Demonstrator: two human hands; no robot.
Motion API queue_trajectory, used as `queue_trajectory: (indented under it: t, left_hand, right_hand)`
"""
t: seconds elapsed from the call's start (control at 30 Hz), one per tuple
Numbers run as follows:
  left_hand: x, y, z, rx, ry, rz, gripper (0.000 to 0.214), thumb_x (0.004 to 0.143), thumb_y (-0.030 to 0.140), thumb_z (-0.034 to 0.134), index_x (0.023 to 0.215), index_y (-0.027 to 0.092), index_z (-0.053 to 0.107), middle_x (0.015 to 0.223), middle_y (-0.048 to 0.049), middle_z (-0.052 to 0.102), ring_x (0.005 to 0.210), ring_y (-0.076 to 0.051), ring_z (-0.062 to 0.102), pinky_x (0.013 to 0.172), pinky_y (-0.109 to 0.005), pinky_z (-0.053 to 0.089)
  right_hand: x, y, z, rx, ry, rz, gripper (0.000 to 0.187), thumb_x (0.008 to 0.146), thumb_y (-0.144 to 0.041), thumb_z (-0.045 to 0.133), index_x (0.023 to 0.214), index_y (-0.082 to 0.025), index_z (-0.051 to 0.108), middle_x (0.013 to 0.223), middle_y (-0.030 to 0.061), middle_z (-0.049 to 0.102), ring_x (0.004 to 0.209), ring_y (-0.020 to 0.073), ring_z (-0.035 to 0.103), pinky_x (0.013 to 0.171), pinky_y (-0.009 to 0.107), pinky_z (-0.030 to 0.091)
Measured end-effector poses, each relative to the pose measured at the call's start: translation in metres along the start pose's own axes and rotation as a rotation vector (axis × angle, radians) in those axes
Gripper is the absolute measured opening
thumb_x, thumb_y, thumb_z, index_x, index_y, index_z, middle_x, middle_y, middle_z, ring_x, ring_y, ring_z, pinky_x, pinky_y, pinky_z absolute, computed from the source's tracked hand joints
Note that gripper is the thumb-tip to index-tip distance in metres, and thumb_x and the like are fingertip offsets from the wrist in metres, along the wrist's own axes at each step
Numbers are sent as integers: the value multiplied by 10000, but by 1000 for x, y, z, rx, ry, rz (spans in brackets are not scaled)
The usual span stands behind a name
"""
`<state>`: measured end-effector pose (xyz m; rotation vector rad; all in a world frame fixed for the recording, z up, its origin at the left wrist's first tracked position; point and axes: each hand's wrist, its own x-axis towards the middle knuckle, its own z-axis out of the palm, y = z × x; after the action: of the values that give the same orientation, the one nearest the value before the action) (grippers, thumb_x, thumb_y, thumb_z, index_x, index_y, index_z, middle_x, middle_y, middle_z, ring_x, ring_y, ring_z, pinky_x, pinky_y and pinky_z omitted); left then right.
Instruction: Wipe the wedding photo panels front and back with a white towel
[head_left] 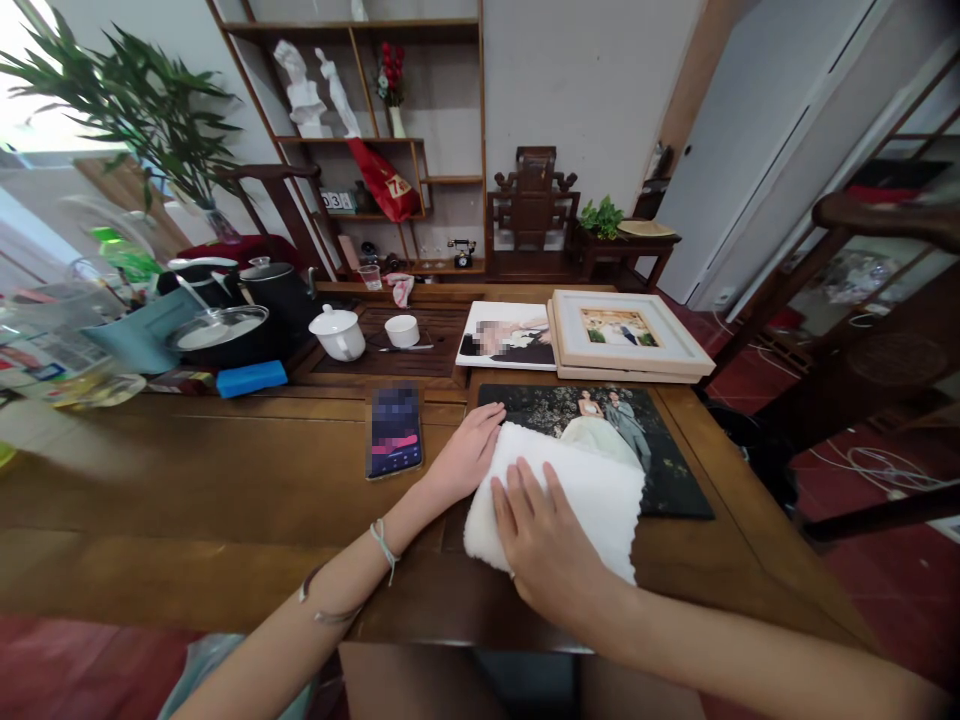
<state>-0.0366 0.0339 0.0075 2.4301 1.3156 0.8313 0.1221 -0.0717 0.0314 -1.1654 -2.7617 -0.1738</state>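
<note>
Bare forearms (720, 640) come in from the bottom of the frame, the right one lowest and closest. Right hand (551, 545) lies flat on a folded white cloth (592, 500) right of centre, its fingers extended and slightly parted. Left hand (472, 445) rests at the cloth's left edge, fingers extended over the left border of a dark photo panel (675, 480); whether it pinches anything I cannot tell. The cloth covers the panel's lower left part, on the wooden table (247, 470). Just left of that hand lies a phone (394, 430). Left of centre, a white lidded pot (339, 335) hides its contents, beside a small white cup (402, 331) whose inside is too shallow in view to read. Farther left stand a black kettle (277, 290), lid on, and a dark pan (221, 338) under a glass lid, its contents unclear. A clear plastic cup (370, 277) sits behind them, nearer the middle. At upper left, a glass vase (220, 225) holds leafy stems; on the shelf (360, 138) at upper centre, a pale vase (396, 122) holds red flowers.
</note>
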Motion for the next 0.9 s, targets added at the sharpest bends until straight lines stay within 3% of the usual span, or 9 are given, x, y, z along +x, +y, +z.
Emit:
queue_trajectory:
  t: [0.17,0.27,0.4,0.47,0.73,0.9]
  left_hand:
    - [-1,-1,4,1,29,30,369,963,204,358,1256,114,563,1355,-157,550,1307,-247,474,1098,-487,395]
    - [-3,0,8,7,51,31,358,950,220,416,1265,122,555,1360,-160,544,1311,-259,468,1097,-486,396]
    - [-4,0,12,17,46,30,349,949,224,423,1256,124,556,1352,-164,545,1304,-258,473,1095,-478,397]
    - [-4,0,13,26,50,33,343,952,232,422,1253,135,556,1356,-158,541,1299,-259,475,1091,-482,399]
    - [-2,8,6,37,28,25,301,942,208,429,1188,130,584,1278,-152,570,1245,-265,506,1075,-456,416]
    - [-2,9,4,27,30,39,300,938,207,431,1192,154,583,1260,-141,583,1235,-267,514,1059,-472,430]
  right_hand:
    - [4,38,-9,172,-4,15,686,662,-203,602,1329,-78,500,1338,225,538,1281,364,440,1087,519,299]
    - [13,76,-15,284,29,158,551,701,-194,578,1250,-143,580,1299,155,593,1237,316,496,1057,457,345]
    - [34,121,-22,434,37,346,257,820,-294,533,982,-176,694,1049,127,710,961,306,637,823,388,464]
    - [50,135,-23,471,40,349,243,857,-332,508,893,-183,696,926,101,729,842,277,650,738,346,460]
    - [128,132,-17,634,-16,157,218,840,-306,559,917,-157,699,963,71,732,806,212,627,688,267,430]
    - [131,134,-14,623,-23,79,207,813,-250,577,950,-160,702,999,74,727,855,215,626,743,272,427]
